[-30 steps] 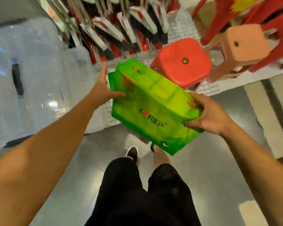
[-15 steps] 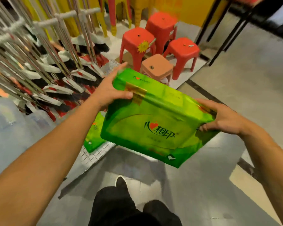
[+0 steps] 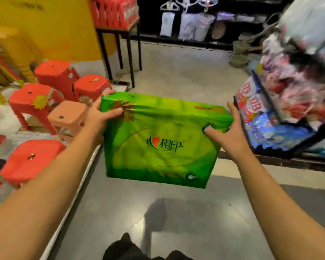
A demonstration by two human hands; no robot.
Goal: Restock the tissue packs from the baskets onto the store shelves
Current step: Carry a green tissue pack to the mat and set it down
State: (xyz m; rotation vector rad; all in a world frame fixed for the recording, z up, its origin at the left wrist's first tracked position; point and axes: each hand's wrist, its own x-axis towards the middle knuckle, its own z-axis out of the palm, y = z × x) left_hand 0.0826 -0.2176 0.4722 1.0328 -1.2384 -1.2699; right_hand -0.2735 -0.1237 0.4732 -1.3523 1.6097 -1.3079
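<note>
View swings from brooms toward shelf rack (image 3: 281, 117); we grip green plastic-wrapped tissue pack (image 3: 161, 139), left hand (image 3: 99, 117) and right hand (image 3: 227, 132) fingers curled round its 2 ends; pack not yet shelved.

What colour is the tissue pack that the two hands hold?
The tissue pack is bright green, with a small red heart in its logo; the head view shows it.

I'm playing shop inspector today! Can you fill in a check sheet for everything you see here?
Surface: grey floor, bare in the aisle ahead.
Job's things: one green tissue pack, held up in the air, logo facing the camera.
Clutter: red stools and a peach stool grouped on the left.
Hands: left hand grips the pack's upper left corner; right hand holds its right end, thumb on the front.
Cables: nothing seen.
Surroundings: yellow wall on the left, black shelf with colourful packs on the right, hanging goods behind; far things blurred.
</note>
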